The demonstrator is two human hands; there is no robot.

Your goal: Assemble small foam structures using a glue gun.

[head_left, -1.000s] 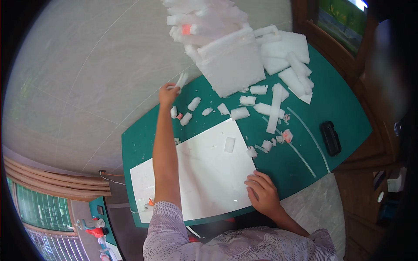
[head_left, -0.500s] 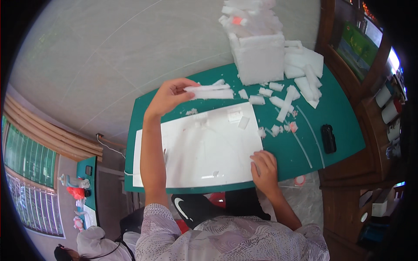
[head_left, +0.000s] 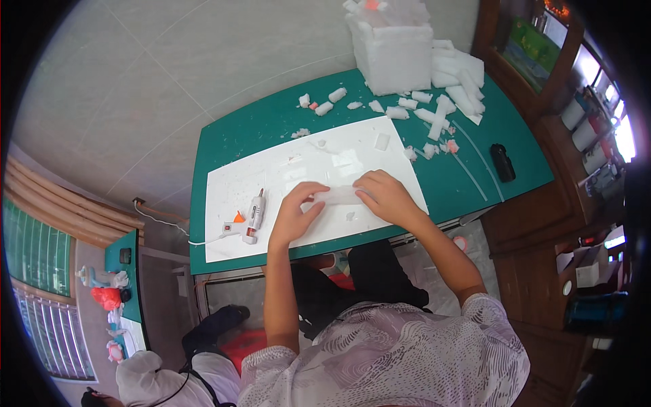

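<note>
A flat white strip of soft padding [head_left: 339, 195] lies across the near right part of a glossy white board [head_left: 271, 178]. My left hand [head_left: 300, 209] is closed on the strip's left end, thumb and fingers pinching it. At its other end, my right hand [head_left: 388, 197] grips it with curled fingers, thumb toward the left hand. A grey and white hot glue gun [head_left: 254, 216] with an orange trigger rests on the board to the left of my hands. A small pale rectangular piece [head_left: 382, 141] sits near the board's far right corner.
On the green table [head_left: 234, 139], a white padded box [head_left: 393, 60] stands at the back. Right of it lie stacked white sheets [head_left: 461, 74]. Several rolls and scraps [head_left: 407, 103] are scattered nearby, with clear glue sticks [head_left: 469, 175] and a black case [head_left: 502, 163]. Another person [head_left: 159, 381] sits lower left.
My left hand has brought a white strip from the far side of the table down onto the board. My right hand has moved from the board's right edge onto the strip.
</note>
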